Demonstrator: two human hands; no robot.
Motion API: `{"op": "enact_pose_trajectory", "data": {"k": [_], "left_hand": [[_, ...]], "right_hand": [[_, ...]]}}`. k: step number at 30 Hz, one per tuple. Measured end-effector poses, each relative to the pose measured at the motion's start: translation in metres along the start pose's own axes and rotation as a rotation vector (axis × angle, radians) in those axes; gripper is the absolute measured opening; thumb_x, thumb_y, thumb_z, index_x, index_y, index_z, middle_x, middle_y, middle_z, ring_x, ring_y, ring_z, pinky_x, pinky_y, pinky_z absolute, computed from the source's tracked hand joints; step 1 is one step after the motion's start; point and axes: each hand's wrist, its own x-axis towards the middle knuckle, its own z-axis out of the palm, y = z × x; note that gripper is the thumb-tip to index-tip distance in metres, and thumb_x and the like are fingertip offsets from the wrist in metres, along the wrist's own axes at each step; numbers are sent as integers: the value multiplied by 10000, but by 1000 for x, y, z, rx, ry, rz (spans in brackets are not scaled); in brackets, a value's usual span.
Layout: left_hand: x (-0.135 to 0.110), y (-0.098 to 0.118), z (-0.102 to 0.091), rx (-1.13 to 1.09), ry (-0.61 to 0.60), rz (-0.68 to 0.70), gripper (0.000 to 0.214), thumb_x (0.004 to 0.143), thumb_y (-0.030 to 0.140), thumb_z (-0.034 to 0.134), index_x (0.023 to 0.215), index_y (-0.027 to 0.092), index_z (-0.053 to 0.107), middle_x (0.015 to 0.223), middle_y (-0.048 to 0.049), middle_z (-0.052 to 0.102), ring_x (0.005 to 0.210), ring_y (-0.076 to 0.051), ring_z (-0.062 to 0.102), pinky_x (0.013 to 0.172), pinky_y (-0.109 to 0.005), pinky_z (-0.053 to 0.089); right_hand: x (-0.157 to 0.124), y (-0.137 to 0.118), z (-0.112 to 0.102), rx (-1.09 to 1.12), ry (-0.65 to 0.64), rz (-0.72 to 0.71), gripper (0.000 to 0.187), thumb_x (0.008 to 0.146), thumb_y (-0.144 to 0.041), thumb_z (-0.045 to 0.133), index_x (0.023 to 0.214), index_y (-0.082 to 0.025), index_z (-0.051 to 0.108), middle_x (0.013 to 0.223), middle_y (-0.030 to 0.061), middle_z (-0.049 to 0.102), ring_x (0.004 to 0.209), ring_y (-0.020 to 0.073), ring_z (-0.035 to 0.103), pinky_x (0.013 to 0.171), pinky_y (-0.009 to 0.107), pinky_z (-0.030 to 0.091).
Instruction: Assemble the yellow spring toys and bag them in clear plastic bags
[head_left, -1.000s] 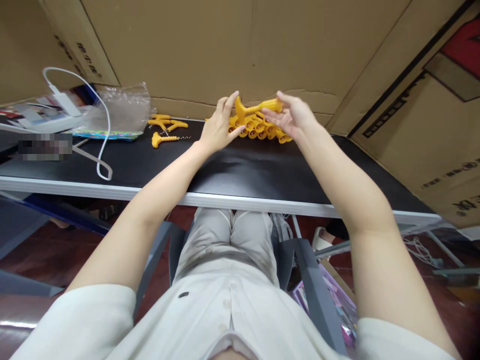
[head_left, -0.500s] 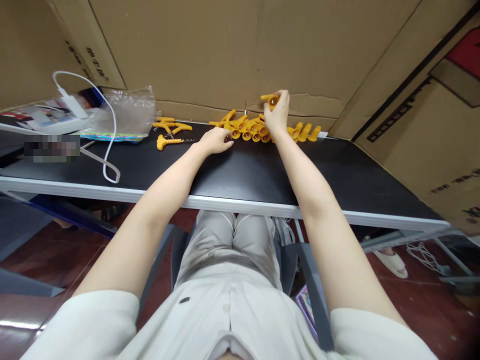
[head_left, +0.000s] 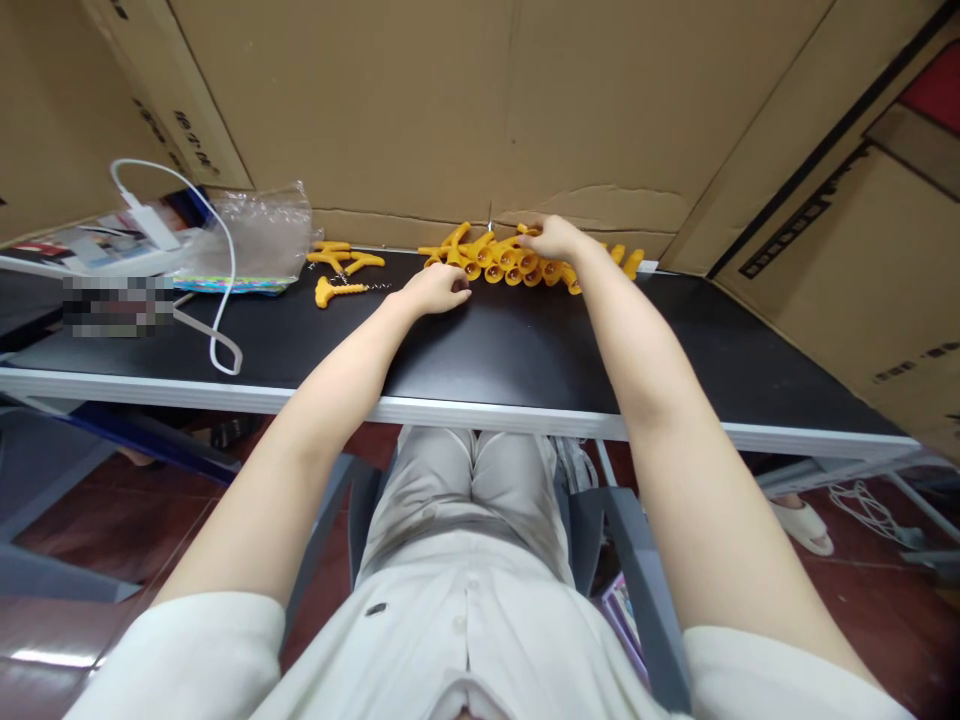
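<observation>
Yellow plastic corkscrew pieces are stacked along the back of the black table, their round hollow ends toward me. My right hand is over the top of the stack, its fingers closed on a yellow corkscrew piece, mostly hidden by the fingers. By the stack's left end rests my left hand, thumb and fingers curved with a small gap and nothing seen between them. A yellow corkscrew with a bare metal spiral lies left of that hand, with several more yellow corkscrews just behind it.
Cardboard walls the table's back and right side. At left are a clear plastic bag, a white cable with a white plug block, and papers. A thin metal spike stands up behind the stack. The metal table edge is before me.
My right hand has lowered the yellow corkscrew piece from above onto the top of the stack. My left hand stays at the stack's left end. The view has shifted slightly.
</observation>
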Motion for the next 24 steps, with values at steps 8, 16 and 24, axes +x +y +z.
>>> {"op": "enact_pose_trajectory", "data": {"k": [8,16,24], "left_hand": [[-3,3,-3,-14,-7,21,375,988,326,570,1201,171,837,1230,-128,860,1159,-289,787,1074,-366,594],[-3,7,-4,-11,-26,7,379,1005,295,565,1226,137,829,1241,-150,852,1171,-299,788,1069,-368,578],[-3,6,-5,7,-28,27,386,1002,301,572,1231,133,834,1234,-144,857,1154,-297,796,1057,-366,597]], "right_hand": [[-21,33,-73,-228,6,282,565,1098,-158,640,1618,57,589,1670,338,544,1601,329,548,1295,374,391],[-45,91,-72,-440,-4,513,854,995,-26,682,1794,-159,410,1804,247,396,1696,423,397,1391,649,260],[-47,99,-41,-503,-41,524,811,1028,-85,623,1793,-180,373,1752,262,486,1667,342,464,1392,585,284]]}}
